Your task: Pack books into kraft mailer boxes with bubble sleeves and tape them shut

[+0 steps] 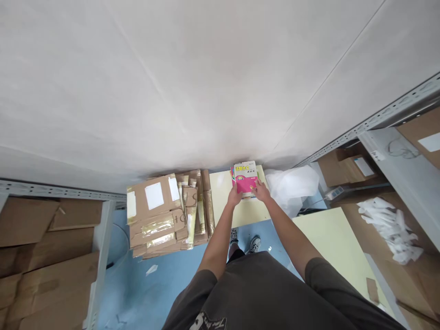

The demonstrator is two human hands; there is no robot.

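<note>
A stack of books (246, 178) with a pink and white cover on top lies over the pale yellow table (220, 201), near the wall. My left hand (234, 196) grips the stack's lower left corner. On the lower right corner my right hand (261, 190) is closed, its thumb on the pink cover. The lower books show only as thin edges, so their number is hard to tell.
Flattened cardboard boxes (154, 211) are piled left of the books. White plastic wrap (292, 183) lies to the right. A second yellow table (337, 243) and shelves with crumpled white material (388, 227) stand at right. Cartons (51, 266) fill the left shelf.
</note>
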